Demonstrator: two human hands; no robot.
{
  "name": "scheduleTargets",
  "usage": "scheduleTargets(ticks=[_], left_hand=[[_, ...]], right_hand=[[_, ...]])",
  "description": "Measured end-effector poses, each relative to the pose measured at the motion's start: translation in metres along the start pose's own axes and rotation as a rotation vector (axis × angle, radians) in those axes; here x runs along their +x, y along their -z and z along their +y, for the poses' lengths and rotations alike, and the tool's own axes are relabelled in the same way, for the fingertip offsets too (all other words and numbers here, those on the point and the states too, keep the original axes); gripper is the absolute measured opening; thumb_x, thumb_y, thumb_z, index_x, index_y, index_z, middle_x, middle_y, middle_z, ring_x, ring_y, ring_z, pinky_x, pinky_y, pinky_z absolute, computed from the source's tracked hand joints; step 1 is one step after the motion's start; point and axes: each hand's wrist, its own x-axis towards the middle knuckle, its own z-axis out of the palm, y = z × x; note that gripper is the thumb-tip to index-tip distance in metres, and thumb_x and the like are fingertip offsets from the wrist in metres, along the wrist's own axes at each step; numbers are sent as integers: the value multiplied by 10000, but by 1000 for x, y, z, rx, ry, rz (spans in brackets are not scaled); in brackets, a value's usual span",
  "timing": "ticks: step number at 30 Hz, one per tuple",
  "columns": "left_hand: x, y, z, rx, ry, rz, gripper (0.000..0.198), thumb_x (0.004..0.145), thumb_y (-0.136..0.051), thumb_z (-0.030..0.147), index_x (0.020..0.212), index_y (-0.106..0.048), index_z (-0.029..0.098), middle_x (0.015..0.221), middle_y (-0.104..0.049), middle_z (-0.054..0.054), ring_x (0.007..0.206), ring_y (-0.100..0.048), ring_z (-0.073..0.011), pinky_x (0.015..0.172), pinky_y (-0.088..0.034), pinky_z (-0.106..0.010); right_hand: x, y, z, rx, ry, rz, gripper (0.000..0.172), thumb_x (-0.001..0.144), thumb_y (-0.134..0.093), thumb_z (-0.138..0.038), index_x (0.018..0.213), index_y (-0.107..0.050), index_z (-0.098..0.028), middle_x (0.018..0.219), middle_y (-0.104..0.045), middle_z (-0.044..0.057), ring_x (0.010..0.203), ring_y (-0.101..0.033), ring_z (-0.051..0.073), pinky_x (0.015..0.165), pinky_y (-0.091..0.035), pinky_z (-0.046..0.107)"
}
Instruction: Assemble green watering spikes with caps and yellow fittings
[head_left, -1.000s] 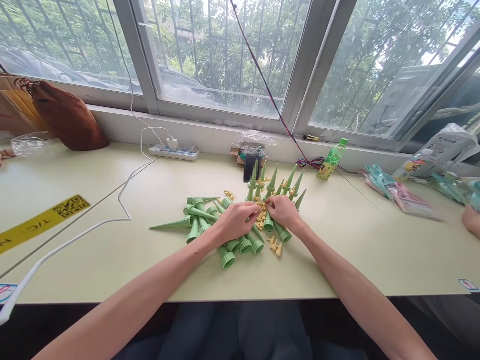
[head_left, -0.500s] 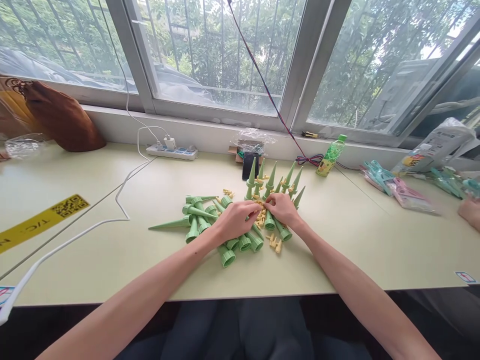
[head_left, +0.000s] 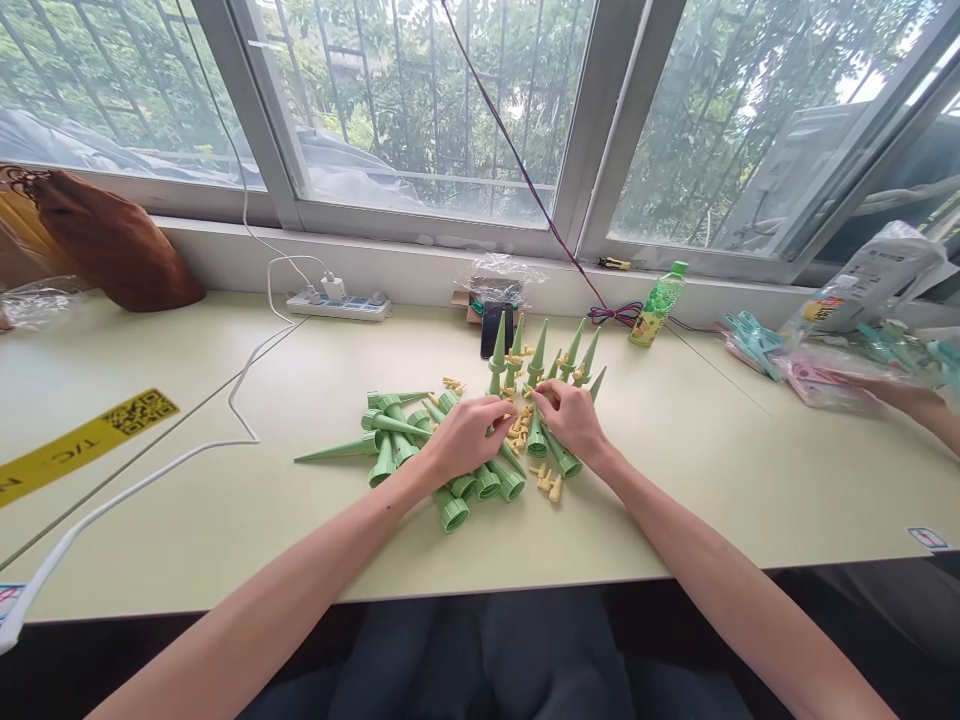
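Observation:
My left hand (head_left: 471, 435) is closed in a pinch over the right part of a loose pile of green plastic watering spikes (head_left: 401, 425); what its fingertips hold is hidden. Opposite it, my right hand (head_left: 571, 415) pinches a small yellow valve (head_left: 529, 392) at its fingertips. Between and below the hands lie several more yellow valves (head_left: 519, 432). Just behind my right hand, several green spikes (head_left: 537, 350) stand upright on their caps with yellow valves fitted in their sides. Two green spikes (head_left: 536, 438) lie under my right hand.
A phone (head_left: 495, 330) leans on a small box behind the upright spikes. Further right stand a green drink bottle (head_left: 660, 305) and bagged pink and teal items (head_left: 817, 375), with another person's hand (head_left: 892, 392) on them. A power strip (head_left: 337, 306) and white cable lie left.
My right hand has shifted slightly, with a yellow valve now showing at its fingertips. My left hand stays nearly in place. The other person's hand has reached in onto the pink bagged item.

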Motion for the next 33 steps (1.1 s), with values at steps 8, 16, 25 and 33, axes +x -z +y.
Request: scheduleTargets(ticks=[8,16,25,33], left_hand=[[-1,2,6,-22,-47,-118,185,922,-546,280,972,-700,189,840,-660,-27,700,-572,-143,665,-435,-261],[0,1,4,-22,-31,-214,199,911,-586,321,947,-727,184,872,-655,-40,731,-597,-158,692,-456,-271],[1,1,4,-47,-32,-216,162,907,-583,278,908,-709,178,854,-648,-39,720,-594,-157,680,-461,-272],[-1,1,6,-121,-41,-70,119,895,-574,236,919,-674,177,858,-625,-34,691,-573,-136,654,-466,-264]], right_hand=[[-5,-2,-3,169,45,31,230,946,-457,-387,903,-555,-183,560,-529,-33,477,-460,123,518,-365,247],[-7,-5,-5,321,36,-42,211,941,-462,-421,935,-509,-215,583,-580,-31,419,-523,137,459,-414,261],[-9,-3,-8,412,40,-90,234,948,-462,-454,957,-489,-222,622,-598,-29,415,-557,137,439,-448,259],[-9,-3,-8,454,29,-51,283,946,-457,-500,972,-466,-218,707,-656,-2,431,-561,118,438,-460,245]])
